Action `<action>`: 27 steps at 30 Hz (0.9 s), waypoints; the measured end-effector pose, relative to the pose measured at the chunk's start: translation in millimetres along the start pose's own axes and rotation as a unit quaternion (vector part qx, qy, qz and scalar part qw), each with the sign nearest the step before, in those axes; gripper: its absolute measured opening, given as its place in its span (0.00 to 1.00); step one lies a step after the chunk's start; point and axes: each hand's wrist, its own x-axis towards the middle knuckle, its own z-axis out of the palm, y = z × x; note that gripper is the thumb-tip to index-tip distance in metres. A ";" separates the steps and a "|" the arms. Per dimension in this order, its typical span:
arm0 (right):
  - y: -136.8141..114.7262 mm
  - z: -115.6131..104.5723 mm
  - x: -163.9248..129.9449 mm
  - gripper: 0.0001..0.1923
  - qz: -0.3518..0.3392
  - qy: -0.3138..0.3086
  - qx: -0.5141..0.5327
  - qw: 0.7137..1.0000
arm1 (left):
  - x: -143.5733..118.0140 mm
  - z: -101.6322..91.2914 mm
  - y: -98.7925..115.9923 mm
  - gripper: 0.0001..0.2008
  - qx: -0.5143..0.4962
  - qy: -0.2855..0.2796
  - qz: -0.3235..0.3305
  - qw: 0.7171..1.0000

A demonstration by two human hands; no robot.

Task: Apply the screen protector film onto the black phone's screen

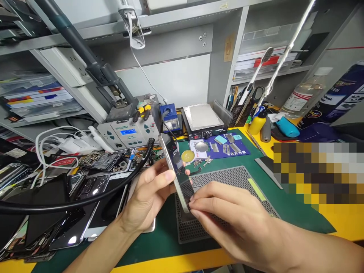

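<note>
One tilted, silvery-edged phone (176,179) has an apparently dark, glossy face.

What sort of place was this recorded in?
Probably a phone repair bench: phones and an exposed circuit board lie at the left, a control box with a lit display stands behind, and the left hand holds a silver-edged phone.

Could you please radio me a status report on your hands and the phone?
Left hand: gripping the phone by its edges. Right hand: fingertips pinched at the phone's lower end. Black hose left of the hands; grey mat underneath.
</note>
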 end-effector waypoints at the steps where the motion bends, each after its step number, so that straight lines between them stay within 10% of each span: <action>1: 0.0 -0.7 0.5 0.07 0.010 -0.003 0.009 1.000 | -0.5 -0.1 0.1 0.16 0.005 0.004 0.002 1.000; 27: 2.6 0.5 0.7 0.07 0.102 -0.024 0.053 0.993 | -6.4 1.1 -3.4 0.25 0.074 0.035 0.080 0.993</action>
